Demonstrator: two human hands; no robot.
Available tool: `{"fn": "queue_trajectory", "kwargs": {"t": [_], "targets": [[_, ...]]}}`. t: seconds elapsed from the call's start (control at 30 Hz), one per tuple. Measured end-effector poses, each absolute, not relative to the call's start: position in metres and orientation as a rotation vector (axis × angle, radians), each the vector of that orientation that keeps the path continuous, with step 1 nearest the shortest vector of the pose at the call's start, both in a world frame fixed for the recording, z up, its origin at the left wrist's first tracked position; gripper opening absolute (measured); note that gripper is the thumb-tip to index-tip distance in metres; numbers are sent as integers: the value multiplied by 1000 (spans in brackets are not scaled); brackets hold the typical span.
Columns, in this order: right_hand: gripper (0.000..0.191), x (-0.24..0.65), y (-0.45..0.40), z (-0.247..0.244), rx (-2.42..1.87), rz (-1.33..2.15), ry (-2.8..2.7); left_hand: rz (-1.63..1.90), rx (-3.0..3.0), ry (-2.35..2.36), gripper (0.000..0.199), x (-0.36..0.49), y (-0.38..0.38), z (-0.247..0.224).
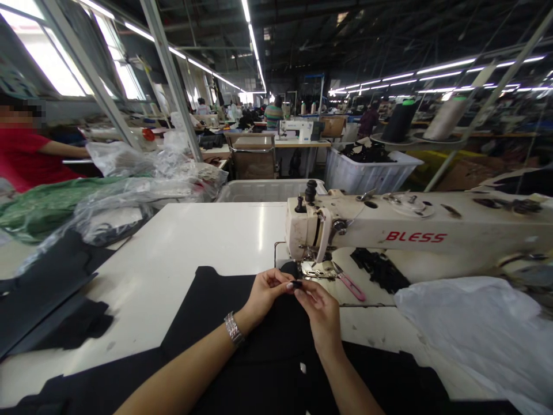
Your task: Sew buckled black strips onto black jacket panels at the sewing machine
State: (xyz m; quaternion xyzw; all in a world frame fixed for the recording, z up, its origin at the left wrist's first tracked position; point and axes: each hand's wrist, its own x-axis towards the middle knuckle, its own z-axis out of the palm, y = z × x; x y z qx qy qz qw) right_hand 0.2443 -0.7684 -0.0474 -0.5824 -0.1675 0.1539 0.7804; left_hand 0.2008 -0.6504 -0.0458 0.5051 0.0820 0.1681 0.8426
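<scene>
Black fabric [207, 323] lies across the white table, its upper edge reaching the sewing machine [415, 230]. My left hand [266, 293], with a metal watch on the wrist, pinches a small black piece [295, 284] between thumb and fingers. From the right, my right hand [320, 308] pinches the same piece, and the fingertips of both hands nearly meet. Both hands are just in front of the machine's needle area, above the fabric. Pink-handled snips [352, 286] rest on the machine bed, right of my hands. Beside them is a heap of black scraps [380, 270].
Clear plastic [470, 323] covers the table's right side. More dark fabric pieces [56, 300] and plastic-wrapped bundles [108, 202] are at the left. A person in red [26, 150] is at the far left. Behind the table stand a pale bin [272, 185] and another bin [367, 173] holding black pieces.
</scene>
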Motion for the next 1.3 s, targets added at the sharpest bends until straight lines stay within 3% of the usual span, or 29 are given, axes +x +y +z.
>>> {"fn": "queue_trajectory", "kwargs": {"t": [0.8,1.07,1.17,1.3], "targets": [[17,246,-775,-60,-1646,3,-524,400,1115,139,30,198,-653,-42],[18,250,-772,-51,-1435,320,-280,344,1126,125,38,199,-651,-43],[19,253,-770,-47,-1366,410,-208,374,1359,100,28,197,-648,-43],[22,256,-768,-45,-1283,481,-108,670,2000,-129,11,194,-645,-40]]}}
